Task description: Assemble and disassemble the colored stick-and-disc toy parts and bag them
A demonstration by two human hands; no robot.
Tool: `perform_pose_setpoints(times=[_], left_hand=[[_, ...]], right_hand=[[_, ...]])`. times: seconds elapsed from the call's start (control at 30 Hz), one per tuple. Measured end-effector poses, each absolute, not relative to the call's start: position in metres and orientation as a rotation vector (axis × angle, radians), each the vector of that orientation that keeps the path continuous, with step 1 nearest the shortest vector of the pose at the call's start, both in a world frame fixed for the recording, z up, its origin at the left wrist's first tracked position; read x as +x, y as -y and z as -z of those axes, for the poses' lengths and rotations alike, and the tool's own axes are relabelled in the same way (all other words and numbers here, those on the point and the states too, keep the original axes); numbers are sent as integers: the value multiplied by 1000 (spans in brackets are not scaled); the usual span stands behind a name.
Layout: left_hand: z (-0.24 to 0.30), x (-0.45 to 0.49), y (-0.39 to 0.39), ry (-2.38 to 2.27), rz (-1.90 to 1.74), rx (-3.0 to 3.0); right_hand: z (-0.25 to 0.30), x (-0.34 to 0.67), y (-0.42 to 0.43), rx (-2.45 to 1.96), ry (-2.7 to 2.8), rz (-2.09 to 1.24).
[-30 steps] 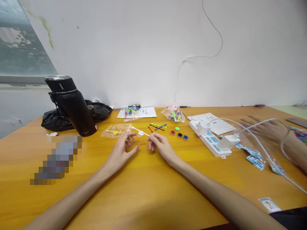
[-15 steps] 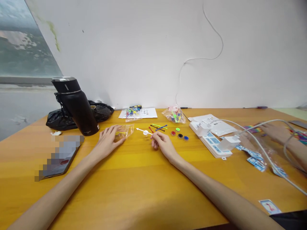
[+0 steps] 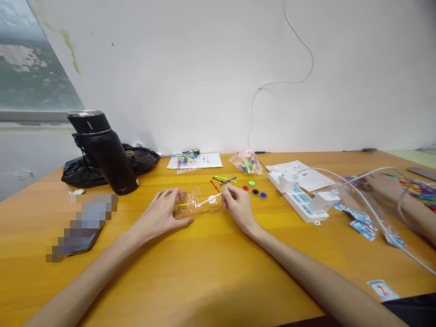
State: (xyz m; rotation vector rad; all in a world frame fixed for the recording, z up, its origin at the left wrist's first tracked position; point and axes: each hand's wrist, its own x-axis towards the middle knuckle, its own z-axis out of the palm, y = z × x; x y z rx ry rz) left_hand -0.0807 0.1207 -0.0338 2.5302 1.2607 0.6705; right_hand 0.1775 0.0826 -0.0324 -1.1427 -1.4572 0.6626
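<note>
My left hand [image 3: 163, 213] grips a small clear plastic bag [image 3: 190, 203] that holds a yellow stick piece, lifted a little off the wooden table [image 3: 211, 268]. My right hand [image 3: 237, 204] pinches one end of a white stick with a round disc [image 3: 210, 199], its other tip pointing into the bag's mouth. Just beyond lie loose coloured sticks [image 3: 225, 180] and round red, green, black and blue discs [image 3: 254, 190].
A black flask [image 3: 102, 152] and black bag [image 3: 136, 161] stand at the back left, a phone [image 3: 83, 225] lies near left. Parts bags [image 3: 245, 162], paper [image 3: 204, 160], a white power strip [image 3: 299, 200] with cables, and another person's hand [image 3: 388, 186] are on the right.
My left hand picked up the clear bag and drew it nearer and to the right. My right hand swung the white stick so its tip now meets the bag's opening.
</note>
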Motion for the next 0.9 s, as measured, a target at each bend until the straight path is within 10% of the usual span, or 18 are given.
perform_pose_setpoints(times=[0.9], left_hand=[[28, -54, -93, -1047, -767, 2555]], right_hand=[[28, 162, -63, -897, 1922, -539]])
